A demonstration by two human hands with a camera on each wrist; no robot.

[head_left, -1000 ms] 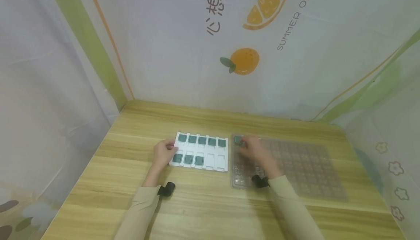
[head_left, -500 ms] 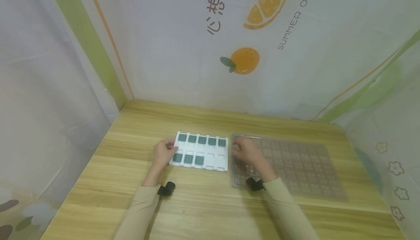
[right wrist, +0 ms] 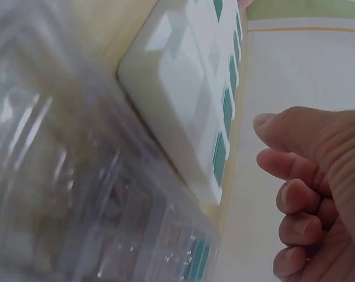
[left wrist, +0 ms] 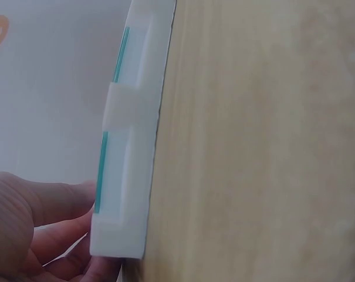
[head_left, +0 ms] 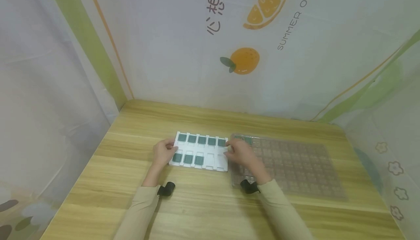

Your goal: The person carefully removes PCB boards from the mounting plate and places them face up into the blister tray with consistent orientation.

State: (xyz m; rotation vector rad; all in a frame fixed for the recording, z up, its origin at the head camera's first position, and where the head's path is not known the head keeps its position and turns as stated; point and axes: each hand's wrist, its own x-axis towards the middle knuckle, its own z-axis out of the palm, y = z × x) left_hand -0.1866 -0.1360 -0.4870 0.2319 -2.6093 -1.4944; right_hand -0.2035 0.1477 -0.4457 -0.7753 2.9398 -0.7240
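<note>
A white tray [head_left: 214,151] with square pockets holds several dark green square chips [head_left: 201,140]; two pockets at its near right hold no chip. My left hand [head_left: 164,153] grips the tray's left edge, thumb near a chip's edge in the left wrist view. Over the tray's right end hovers my right hand [head_left: 241,153], its thumb and fingertips beside the far right chip [head_left: 221,142]. Nothing shows between its thumb and loosely bent fingers [right wrist: 288,164] in the right wrist view. Behind it, a clear plastic tray [head_left: 295,167] has green chips [head_left: 247,140] in its far left corner.
Both trays lie side by side on a wood-grain table [head_left: 197,207], with a narrow gap between them. The clear tray stretches far to the right, divided into many small cells. A printed curtain [head_left: 177,50] hangs behind the table.
My right hand has moved left from the clear tray's far left corner to the white tray's right end. A second green chip now shows in the clear tray. The left hand stays put.
</note>
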